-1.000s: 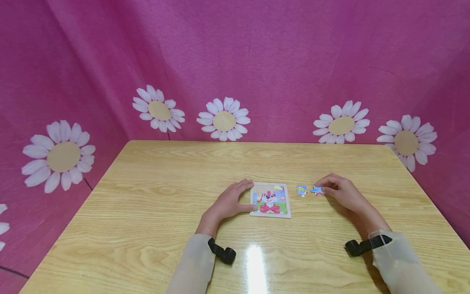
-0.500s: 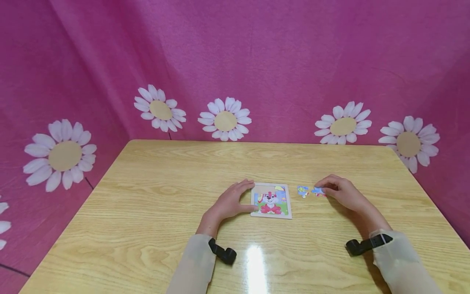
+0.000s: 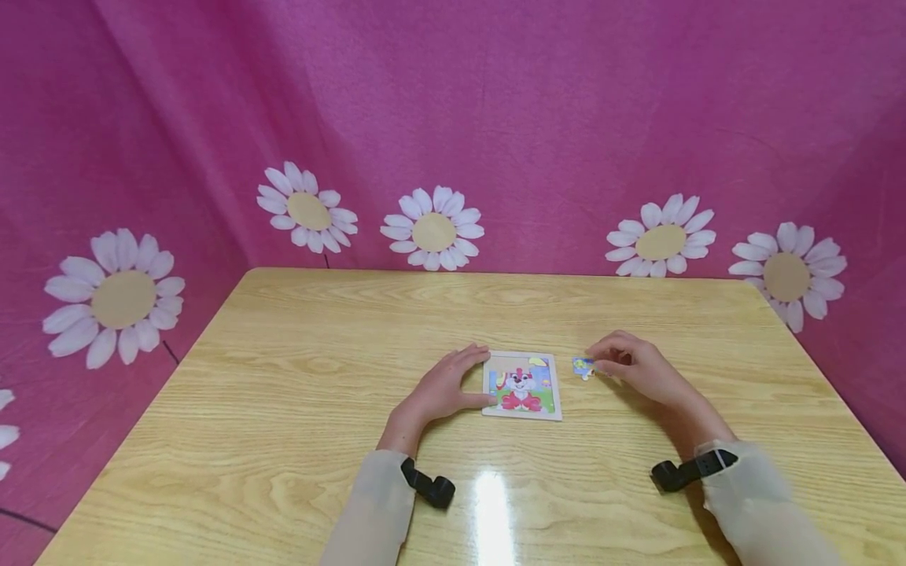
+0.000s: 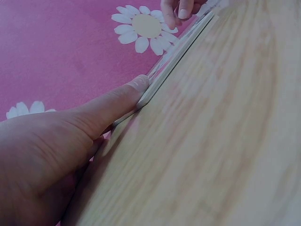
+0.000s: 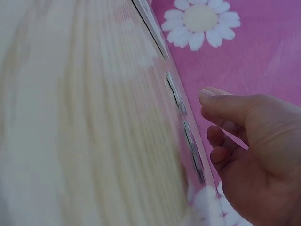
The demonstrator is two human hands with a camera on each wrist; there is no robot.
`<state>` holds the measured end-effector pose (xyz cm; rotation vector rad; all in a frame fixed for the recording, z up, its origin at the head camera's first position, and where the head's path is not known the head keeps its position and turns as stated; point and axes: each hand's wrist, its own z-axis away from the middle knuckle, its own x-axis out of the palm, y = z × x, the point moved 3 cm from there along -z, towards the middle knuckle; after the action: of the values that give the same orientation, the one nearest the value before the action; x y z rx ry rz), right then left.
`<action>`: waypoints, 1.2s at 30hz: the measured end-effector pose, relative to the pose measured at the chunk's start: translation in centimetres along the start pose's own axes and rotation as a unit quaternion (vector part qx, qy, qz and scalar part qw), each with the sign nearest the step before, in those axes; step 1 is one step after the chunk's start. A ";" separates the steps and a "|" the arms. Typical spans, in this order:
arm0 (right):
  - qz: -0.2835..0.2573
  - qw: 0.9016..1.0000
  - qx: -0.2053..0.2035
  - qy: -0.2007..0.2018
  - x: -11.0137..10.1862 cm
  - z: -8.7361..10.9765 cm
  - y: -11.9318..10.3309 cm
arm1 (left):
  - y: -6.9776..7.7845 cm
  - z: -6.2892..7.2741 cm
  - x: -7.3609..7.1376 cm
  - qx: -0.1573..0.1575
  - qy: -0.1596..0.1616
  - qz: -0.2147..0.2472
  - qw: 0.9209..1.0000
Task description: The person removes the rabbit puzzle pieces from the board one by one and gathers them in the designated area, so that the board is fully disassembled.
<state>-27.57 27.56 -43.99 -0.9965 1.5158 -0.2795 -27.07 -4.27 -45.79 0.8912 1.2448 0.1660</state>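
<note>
spread, the left hand (image 3: 442, 387) touches the puzzle (image 3: 521, 391); i cannot tell whether the right hand (image 3: 640, 369) pinches the part-hidden piece (image 3: 582, 367).

Puzzle pieces (image 5: 176, 92) — prints hidden, edge-on — right wrist view.

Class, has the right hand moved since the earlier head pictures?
Yes: the right hand has moved left, closer to the puzzle board.

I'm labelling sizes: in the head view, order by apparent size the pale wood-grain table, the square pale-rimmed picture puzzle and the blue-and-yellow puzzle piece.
1. Table
2. Picture puzzle
3. Puzzle piece, partly hidden by the right hand
</note>
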 end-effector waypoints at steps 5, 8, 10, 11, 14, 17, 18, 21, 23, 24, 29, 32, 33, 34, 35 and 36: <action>0.001 1.000 -0.002 -0.019 1.0 -0.8 -0.7 | -0.1 -0.1 0.1 0.003 0.001 0.002 1.000; -0.005 1.000 -0.002 -0.027 1.7 -1.3 -1.1 | -0.1 -0.2 0.1 0.006 0.002 0.001 1.000; -0.009 0.999 -0.003 -0.033 2.1 -1.6 -1.3 | -0.1 -0.2 0.1 0.005 0.002 0.001 1.000; -0.009 0.999 -0.002 -0.037 2.4 -1.8 -1.3 | -0.1 -0.2 0.1 0.005 0.002 0.001 1.000; -0.015 0.999 0.000 -0.051 3.1 -2.3 -1.7 | -0.1 -0.2 0.1 0.002 0.002 0.002 1.000; -0.018 0.998 -0.004 -0.062 3.7 -2.7 -2.0 | -0.1 -0.1 0.1 -0.002 0.001 0.003 1.000; -0.018 0.998 -0.008 -0.065 3.9 -2.9 -2.2 | 0.0 -0.1 0.1 -0.004 0.000 0.003 1.000; -0.020 0.997 -0.020 -0.076 4.4 -3.3 -2.6 | 0.0 -0.1 0.1 -0.008 -0.001 0.004 1.000; -0.019 0.996 -0.025 -0.085 4.6 -3.4 -2.9 | 0.1 -0.1 0.1 -0.010 -0.002 0.006 1.000; -0.019 0.995 -0.025 -0.090 4.7 -3.5 -3.0 | 0.1 -0.1 0.1 -0.011 -0.002 0.006 1.000; -0.007 0.993 -0.009 -0.120 5.1 -3.9 -3.5 | 0.0 0.0 0.1 -0.016 -0.003 0.008 1.000; 0.002 0.990 0.003 -0.142 5.2 -4.1 -3.8 | 0.0 0.0 0.1 -0.015 -0.002 0.009 1.000; 0.005 0.989 0.004 -0.149 5.2 -4.2 -3.9 | 0.0 0.0 0.1 -0.013 -0.001 0.009 1.000; 0.008 0.988 0.004 -0.156 5.2 -4.3 -4.0 | 0.0 0.0 0.1 -0.012 -0.001 0.009 1.000; 0.010 0.987 0.005 -0.163 5.2 -4.3 -4.1 | -0.1 0.0 0.1 -0.011 0.000 0.009 1.000; 0.011 0.985 0.007 -0.170 5.3 -4.4 -4.3 | -0.1 0.0 0.1 -0.009 0.001 0.009 1.000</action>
<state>-29.18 19.65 -43.71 -0.9616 1.2114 -0.0960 -27.08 -4.27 -45.91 0.8865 1.2346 0.1924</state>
